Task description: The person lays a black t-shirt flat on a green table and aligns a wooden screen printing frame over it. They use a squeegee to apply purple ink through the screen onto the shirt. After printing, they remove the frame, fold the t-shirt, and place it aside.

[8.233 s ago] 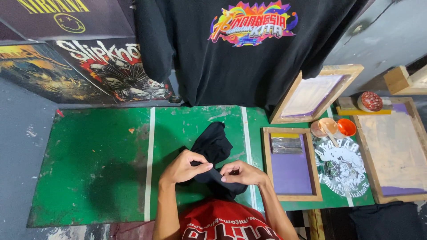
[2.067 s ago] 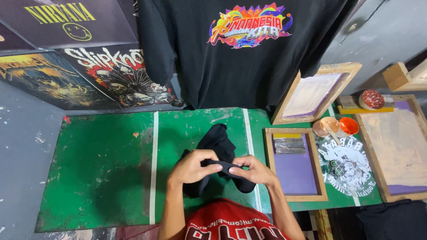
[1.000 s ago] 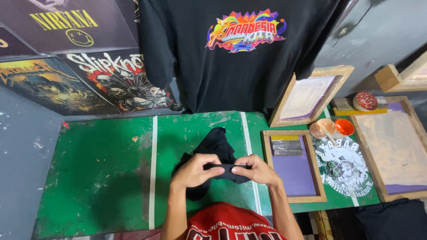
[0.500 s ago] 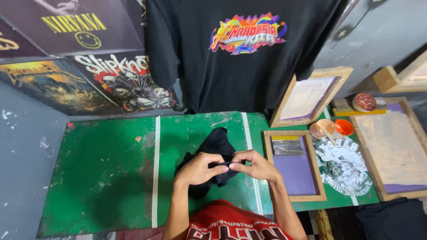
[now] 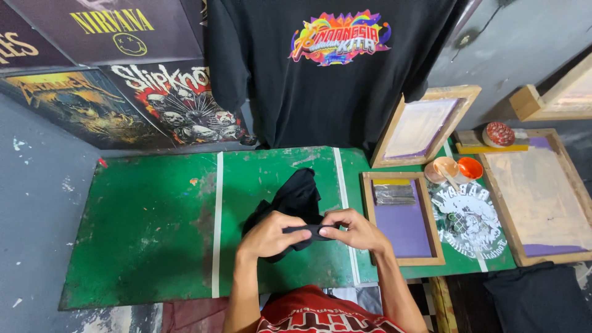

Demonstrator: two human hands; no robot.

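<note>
Head view: black cloth (image 5: 298, 196) bunched at middle of green table (image 5: 142, 228), near edge pulled toward me. My left hand (image 5: 269, 234) and right hand (image 5: 354, 229) both pinch 1 rolled hem, 2 grips close together. Looks soft, light, limp; hold hem, not loose bulk.

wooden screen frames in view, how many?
4. One frame lies flat beside the right hand; one leans on the wall; a large one lies at right; one is cut off top right. Others may be hidden.
</note>
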